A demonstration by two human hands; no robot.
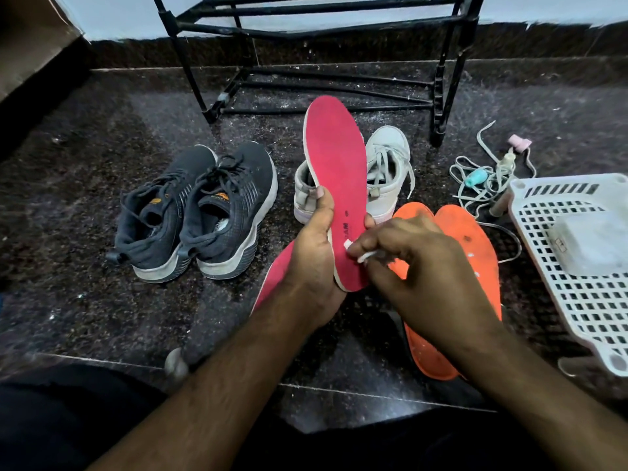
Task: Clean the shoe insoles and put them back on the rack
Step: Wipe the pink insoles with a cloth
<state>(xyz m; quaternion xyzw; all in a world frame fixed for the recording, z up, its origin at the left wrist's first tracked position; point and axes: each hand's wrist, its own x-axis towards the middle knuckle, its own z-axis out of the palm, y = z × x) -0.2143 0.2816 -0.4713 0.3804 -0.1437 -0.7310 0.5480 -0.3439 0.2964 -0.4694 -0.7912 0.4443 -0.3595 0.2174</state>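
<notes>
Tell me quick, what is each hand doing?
Left hand: holding the pink insole upright.
Right hand: fingers pinching a small white wipe against it.

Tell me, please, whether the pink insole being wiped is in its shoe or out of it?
Out: the left hand holds the pink insole up in front of the white shoes.

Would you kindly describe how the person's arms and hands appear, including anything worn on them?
Both forearms are bare up to the frame edge, with no sleeves showing. The left hand and the right hand wear no gloves, and no rings, watch or bracelet show. Visible hair covers both forearms.
</notes>
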